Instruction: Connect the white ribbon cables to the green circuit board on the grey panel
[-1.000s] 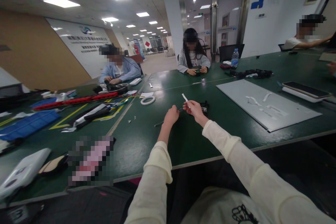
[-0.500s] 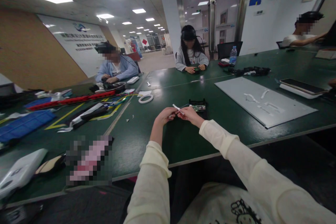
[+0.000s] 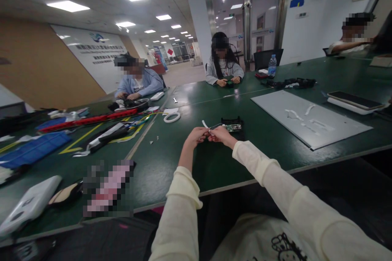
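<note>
Both my hands meet above the green table (image 3: 220,159), in front of me. My left hand (image 3: 196,135) and my right hand (image 3: 219,134) each pinch a small white strip (image 3: 204,124) and a thin wire between them; the strip's free end sticks up between the fingers. Just beyond my right hand lies a small black device with a green circuit board (image 3: 232,125), from which the wire seems to run. A roll of white tape (image 3: 172,117) lies farther back to the left.
A grey sheet (image 3: 309,118) with several white strips on it lies at the right, a phone on a white box (image 3: 352,102) beyond it. Red and black tools, blue trays and a white case crowd the left side. Three people sit around the table.
My hands have come together; the white strip, held upright in my right hand a second ago, is now pinched low between both hands. The view shifted slightly.
</note>
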A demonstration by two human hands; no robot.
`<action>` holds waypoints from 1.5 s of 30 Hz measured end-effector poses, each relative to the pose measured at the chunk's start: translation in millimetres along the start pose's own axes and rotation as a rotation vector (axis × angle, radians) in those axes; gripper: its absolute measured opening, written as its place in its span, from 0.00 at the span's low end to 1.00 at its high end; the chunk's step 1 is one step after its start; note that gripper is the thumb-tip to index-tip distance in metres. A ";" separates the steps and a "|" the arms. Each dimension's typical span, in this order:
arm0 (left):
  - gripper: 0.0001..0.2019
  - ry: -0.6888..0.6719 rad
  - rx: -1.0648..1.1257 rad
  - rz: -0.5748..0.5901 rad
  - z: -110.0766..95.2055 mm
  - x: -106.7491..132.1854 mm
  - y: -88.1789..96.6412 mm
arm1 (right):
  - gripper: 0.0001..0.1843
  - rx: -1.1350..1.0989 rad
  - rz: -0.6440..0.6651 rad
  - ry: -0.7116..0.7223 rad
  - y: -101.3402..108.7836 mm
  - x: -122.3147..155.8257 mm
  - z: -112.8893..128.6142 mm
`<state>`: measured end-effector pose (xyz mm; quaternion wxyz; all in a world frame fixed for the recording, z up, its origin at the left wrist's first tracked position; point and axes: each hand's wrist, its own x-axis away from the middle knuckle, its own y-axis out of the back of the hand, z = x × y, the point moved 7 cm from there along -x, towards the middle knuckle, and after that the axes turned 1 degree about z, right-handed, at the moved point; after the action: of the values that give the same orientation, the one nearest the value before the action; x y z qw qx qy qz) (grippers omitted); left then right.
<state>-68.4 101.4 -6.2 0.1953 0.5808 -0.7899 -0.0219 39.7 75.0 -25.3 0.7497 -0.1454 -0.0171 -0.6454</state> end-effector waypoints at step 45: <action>0.14 -0.107 -1.246 -0.659 -24.6 24.8 36.6 | 0.17 0.857 -0.842 0.210 418.6 84.1 53.1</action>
<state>-99.6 95.0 33.1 0.4355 0.5681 -0.4218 -0.5566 469.5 59.0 -38.6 0.4195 0.2530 -0.2573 -0.8330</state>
